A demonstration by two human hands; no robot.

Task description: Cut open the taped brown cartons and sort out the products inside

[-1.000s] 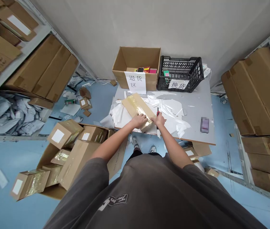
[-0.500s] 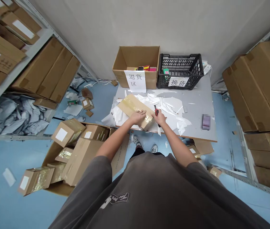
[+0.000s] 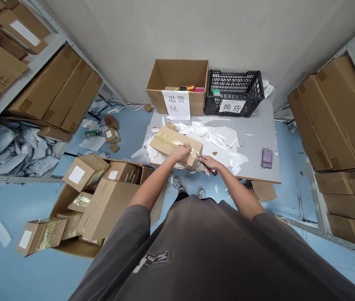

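A taped cardboard box (image 3: 171, 140) lies slantwise on the table, with shiny clear tape along its top. My left hand (image 3: 182, 153) is on top of the box near its right end, fingers bent and drawn together, holding it. In my right hand (image 3: 209, 162) is a red and black utility knife (image 3: 208, 167), its front end touching the taped right end of the box. Torn white paper (image 3: 223, 136) is spread around and behind the box.
Behind stand an open carton (image 3: 152, 94) with a paper sign and a black plastic crate (image 3: 252, 98). A blurred purple item (image 3: 266, 159) lies on the table's right. Taped parcels (image 3: 86, 173) fill a large carton at left. Shelves (image 3: 47, 50) with boxes flank both sides.
The knife has swung from upright to pointing left at the box's end. My left hand's fingers have drawn together. The box has shifted slightly, and brown crumpled paper now shows behind it.
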